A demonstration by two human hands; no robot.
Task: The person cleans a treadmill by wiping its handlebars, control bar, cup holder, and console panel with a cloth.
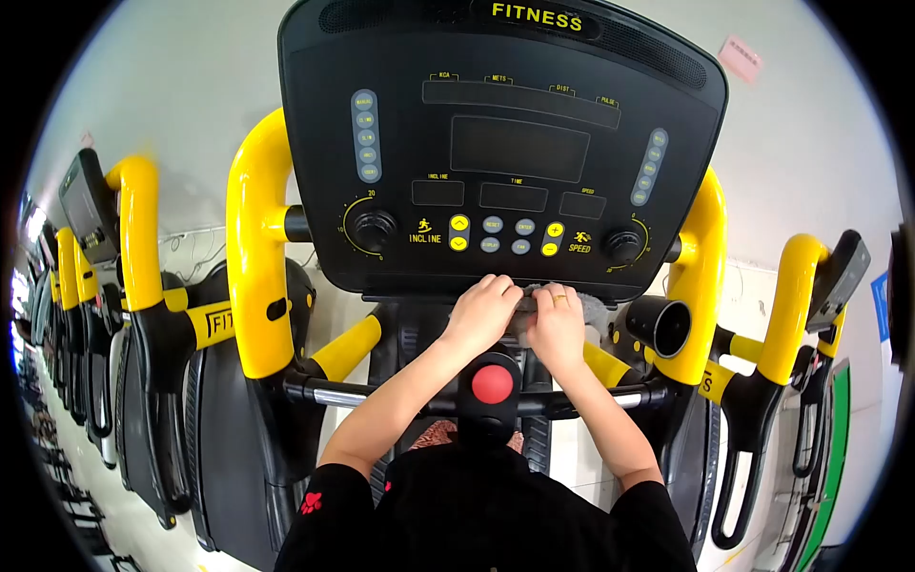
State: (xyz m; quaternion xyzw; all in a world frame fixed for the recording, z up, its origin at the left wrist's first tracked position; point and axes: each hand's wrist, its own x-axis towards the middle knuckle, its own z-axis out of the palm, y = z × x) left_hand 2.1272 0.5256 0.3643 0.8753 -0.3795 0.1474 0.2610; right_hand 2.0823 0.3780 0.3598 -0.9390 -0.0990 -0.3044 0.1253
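Just below the console (519,143) of a treadmill, my two hands are close together at its lower ledge. A grey cloth (595,311) is bunched there, partly hidden by my fingers. My right hand (556,329) is closed on it, with a ring on one finger. My left hand (483,313) has its fingers curled at the cloth's left end, gripping it. Nearer to me, between my forearms, a round red button (492,385) sits on the crossbar (348,393).
Yellow uprights (255,248) flank the console on both sides. A black cup holder (660,326) is fixed at the right, near my right hand. Other treadmills (143,238) stand in a row to the left, and another machine (796,305) is on the right.
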